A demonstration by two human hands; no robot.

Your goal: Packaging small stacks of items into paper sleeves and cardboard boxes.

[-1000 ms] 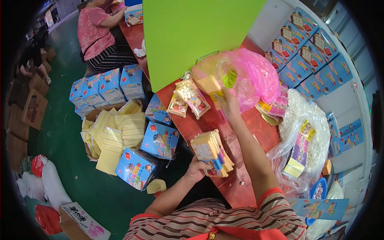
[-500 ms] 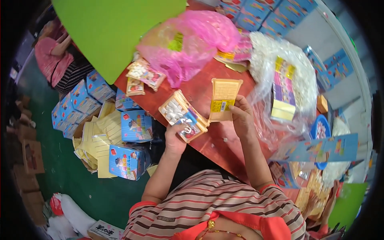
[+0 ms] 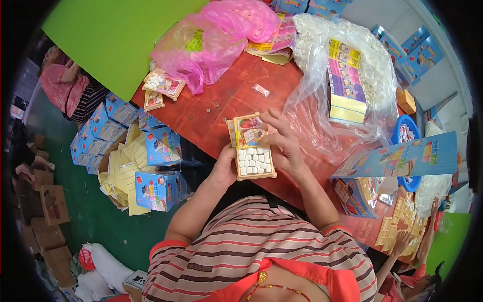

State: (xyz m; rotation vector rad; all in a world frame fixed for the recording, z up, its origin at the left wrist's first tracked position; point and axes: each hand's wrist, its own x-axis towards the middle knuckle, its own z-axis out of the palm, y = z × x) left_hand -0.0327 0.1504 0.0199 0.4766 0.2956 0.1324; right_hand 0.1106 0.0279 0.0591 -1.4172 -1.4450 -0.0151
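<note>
A small tan plastic tray [image 3: 257,176] with white cube-like blocks [image 3: 254,160] in its lower part and a colourful printed piece in its upper part is held over the table's near edge. My left hand [image 3: 225,166] grips its left side, thumb along the edge. Another tan piece with a yellow label [image 3: 233,134] shows partly behind it. My right hand [image 3: 285,146] is at the tray's upper right, its bent fingers on the rim and printed part; its thumb is hidden. A small clear packet [image 3: 261,90] lies on the red table [image 3: 221,110] beyond.
Similar filled trays [image 3: 163,86] lie beside a pink plastic bag [image 3: 216,45]. A clear bag of white pieces [image 3: 375,65] carries printed cards [image 3: 347,80]. Blue boxes [image 3: 163,146] stand at left. At lower right, a co-worker's hand [image 3: 401,243] touches tan trays [image 3: 402,216] near a blue basin [image 3: 406,136].
The tan piece from my right hand now appears behind the filled tray. Both hands have come together on the tray, which turned more upright. The small packet on the table now shows.
</note>
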